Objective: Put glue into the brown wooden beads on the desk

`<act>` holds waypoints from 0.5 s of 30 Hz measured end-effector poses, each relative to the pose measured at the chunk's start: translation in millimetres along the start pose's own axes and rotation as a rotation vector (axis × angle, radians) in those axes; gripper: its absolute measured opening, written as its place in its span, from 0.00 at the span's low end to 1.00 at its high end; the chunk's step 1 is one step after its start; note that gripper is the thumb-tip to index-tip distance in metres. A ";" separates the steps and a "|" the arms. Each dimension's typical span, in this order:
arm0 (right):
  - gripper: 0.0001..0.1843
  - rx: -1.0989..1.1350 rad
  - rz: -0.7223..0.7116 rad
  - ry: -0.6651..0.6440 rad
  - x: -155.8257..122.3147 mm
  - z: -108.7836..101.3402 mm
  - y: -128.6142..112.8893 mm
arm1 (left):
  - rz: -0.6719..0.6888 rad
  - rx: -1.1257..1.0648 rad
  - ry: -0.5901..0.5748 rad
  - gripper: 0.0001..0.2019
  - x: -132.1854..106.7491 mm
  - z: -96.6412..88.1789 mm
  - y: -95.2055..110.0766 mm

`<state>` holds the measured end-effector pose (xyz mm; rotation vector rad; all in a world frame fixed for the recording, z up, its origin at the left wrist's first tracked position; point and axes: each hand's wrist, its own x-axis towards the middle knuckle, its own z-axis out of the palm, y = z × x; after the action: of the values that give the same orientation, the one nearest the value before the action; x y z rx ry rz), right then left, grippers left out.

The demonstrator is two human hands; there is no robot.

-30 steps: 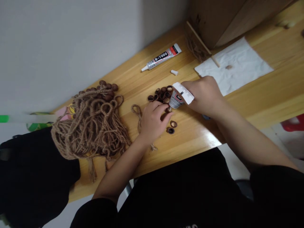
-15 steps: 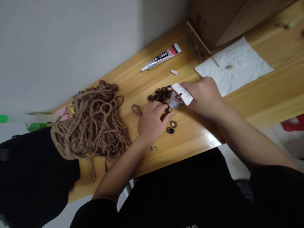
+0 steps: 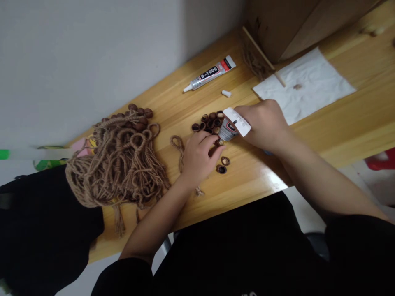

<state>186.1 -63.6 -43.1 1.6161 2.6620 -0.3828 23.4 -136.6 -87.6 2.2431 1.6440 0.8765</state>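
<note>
My right hand point(image 3: 262, 123) is closed around a glue tube point(image 3: 228, 130), tilted nozzle-down with its white crimped end up. Between the thumb and fingers of my left hand point(image 3: 200, 156) is a small brown nutshell half point(image 3: 219, 142). The tube's tip meets that shell, though the exact contact is too small to make out. Several more shell halves point(image 3: 212, 116) lie clustered just beyond my left fingers. Two others, one of them a dark hollow shell point(image 3: 221, 169), rest nearer to me. A looped twine cord point(image 3: 178, 143) lies partly under my left hand.
Left on the wooden table point(image 3: 173, 98) is a heap of knotted twine cords point(image 3: 123, 160) with brown nuts point(image 3: 145, 113). Toward the wall lie a B-7000 glue tube point(image 3: 210, 75) and a white cap point(image 3: 226, 93). A white cloth point(image 3: 321, 86), a wooden stick point(image 3: 259, 49) and a cardboard box point(image 3: 277, 28) are at right.
</note>
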 end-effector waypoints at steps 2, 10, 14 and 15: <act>0.09 0.016 -0.006 0.011 0.0 0.7 -0.3 | 0.003 0.001 0.001 0.06 0.3 -0.1 -0.2; 0.08 0.027 -0.020 0.043 0.4 0.6 0.5 | -0.006 -0.001 0.000 0.06 -0.6 -0.9 0.3; 0.08 0.030 -0.019 0.045 0.2 1.1 0.6 | -0.008 -0.002 0.000 0.06 -0.5 -0.9 0.2; 0.09 0.029 -0.020 0.041 0.2 1.1 0.5 | -0.003 0.000 0.002 0.06 -0.4 -0.8 0.0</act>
<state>186.4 -63.4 -44.3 1.6242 2.7168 -0.3942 22.9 -137.1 -87.1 2.2400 1.6483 0.8780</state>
